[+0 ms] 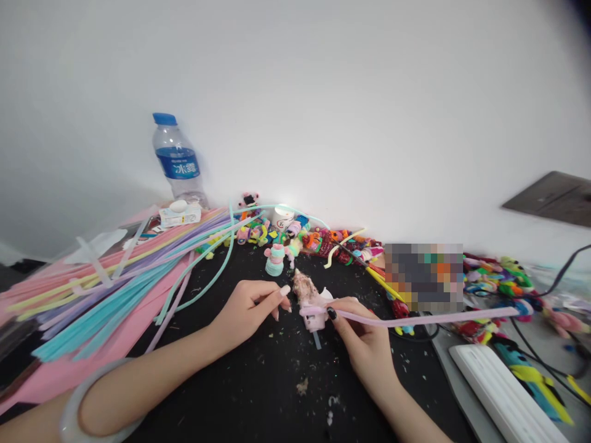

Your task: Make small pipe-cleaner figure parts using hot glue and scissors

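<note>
A long lilac pipe cleaner (415, 321) runs from the right hand's fingertips out to the right, its short end pointing left. My right hand (364, 332) is closed in a pinch on it. Left of that, my left hand (256, 307) has thumb and forefinger pressed together; what they hold, if anything, is too small to make out. Between the hands, partly behind the pipe cleaner, lies a pink tool that looks like a glue gun (315, 321), with a grimy brownish front and a clear stick at its near end. Just beyond stands a mint and pink fuzzy figure (275, 259).
Bundles of coloured pipe cleaners (115, 289) lie on the left by a water bottle (178, 160). Small fuzzy dolls (318, 240) and a white cup (283, 216) line the wall. Yellow-handled scissors (383, 283) and a white power strip (503, 394) are on the right.
</note>
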Demonstrator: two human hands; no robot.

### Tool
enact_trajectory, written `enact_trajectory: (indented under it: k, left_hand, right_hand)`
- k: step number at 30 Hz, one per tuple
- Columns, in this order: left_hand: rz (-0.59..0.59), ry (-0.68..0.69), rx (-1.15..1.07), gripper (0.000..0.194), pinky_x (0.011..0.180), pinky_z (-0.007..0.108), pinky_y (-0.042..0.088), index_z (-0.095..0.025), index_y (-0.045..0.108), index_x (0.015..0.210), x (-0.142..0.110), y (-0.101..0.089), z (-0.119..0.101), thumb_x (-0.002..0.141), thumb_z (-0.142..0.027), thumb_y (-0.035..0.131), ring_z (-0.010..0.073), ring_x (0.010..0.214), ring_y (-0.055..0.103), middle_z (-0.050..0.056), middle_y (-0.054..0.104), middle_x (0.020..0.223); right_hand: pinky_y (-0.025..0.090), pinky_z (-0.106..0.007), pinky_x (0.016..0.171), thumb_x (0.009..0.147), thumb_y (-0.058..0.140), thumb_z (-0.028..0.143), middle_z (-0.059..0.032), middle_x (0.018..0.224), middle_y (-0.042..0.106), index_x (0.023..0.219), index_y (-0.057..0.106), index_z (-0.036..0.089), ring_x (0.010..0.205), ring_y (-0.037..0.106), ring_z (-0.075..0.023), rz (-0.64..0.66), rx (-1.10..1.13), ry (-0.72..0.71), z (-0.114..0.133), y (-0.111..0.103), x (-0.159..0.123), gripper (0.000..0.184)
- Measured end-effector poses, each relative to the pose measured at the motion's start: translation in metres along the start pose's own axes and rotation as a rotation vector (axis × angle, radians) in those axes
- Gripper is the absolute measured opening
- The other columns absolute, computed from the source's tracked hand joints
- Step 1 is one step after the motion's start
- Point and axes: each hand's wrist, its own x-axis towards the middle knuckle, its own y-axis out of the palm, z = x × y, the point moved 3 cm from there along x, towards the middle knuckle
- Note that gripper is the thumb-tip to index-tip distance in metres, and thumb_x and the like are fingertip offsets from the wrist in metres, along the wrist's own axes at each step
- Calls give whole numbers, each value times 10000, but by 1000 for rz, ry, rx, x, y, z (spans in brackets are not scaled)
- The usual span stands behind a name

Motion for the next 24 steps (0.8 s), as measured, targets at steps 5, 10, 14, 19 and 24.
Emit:
enact_trajectory:
  k: [5, 10, 14, 19, 24]
  left_hand:
    - [293, -169, -457, 262, 552, 230, 457, -145, 608, 970, 0, 17, 7, 835, -356, 532, 122, 571, 585, 6, 626, 678]
    - [474, -338, -678, 216, 533, 217, 480, -130, 585, 839, -3, 26, 7, 753, -317, 650, 107, 578, 586, 24, 649, 726]
    - [540, -408, -799, 206, 538, 201, 475, -137, 561, 825, -6, 26, 5, 758, -310, 651, 95, 592, 591, 44, 676, 775]
    - [565, -462, -823, 232, 525, 195, 466, -138, 567, 821, -6, 25, 6, 712, -292, 700, 92, 569, 590, 37, 679, 747]
    - [588, -484, -833, 233, 516, 194, 463, -145, 570, 845, -7, 26, 8, 703, -270, 707, 91, 537, 588, 22, 675, 700]
  right_hand:
    - [487, -310, 681, 818, 566, 136, -45, 789, 688, 859, 716, 232, 730, 618, -191, 103, -12, -58, 6, 4, 2, 183]
    - [487, -304, 664, 819, 566, 137, -44, 788, 687, 889, 720, 241, 722, 624, -190, 180, -11, -55, 11, 7, 3, 199]
    - [487, -300, 657, 823, 566, 142, -44, 782, 682, 898, 719, 241, 717, 624, -187, 205, 8, -43, 11, 9, 2, 197]
    - [488, -304, 630, 832, 569, 184, -47, 755, 679, 878, 721, 231, 694, 625, -191, 211, -10, -35, 10, 9, 1, 166]
    - [486, -307, 624, 835, 563, 186, -52, 750, 683, 858, 718, 219, 684, 624, -192, 215, -17, -37, 11, 9, 1, 160]
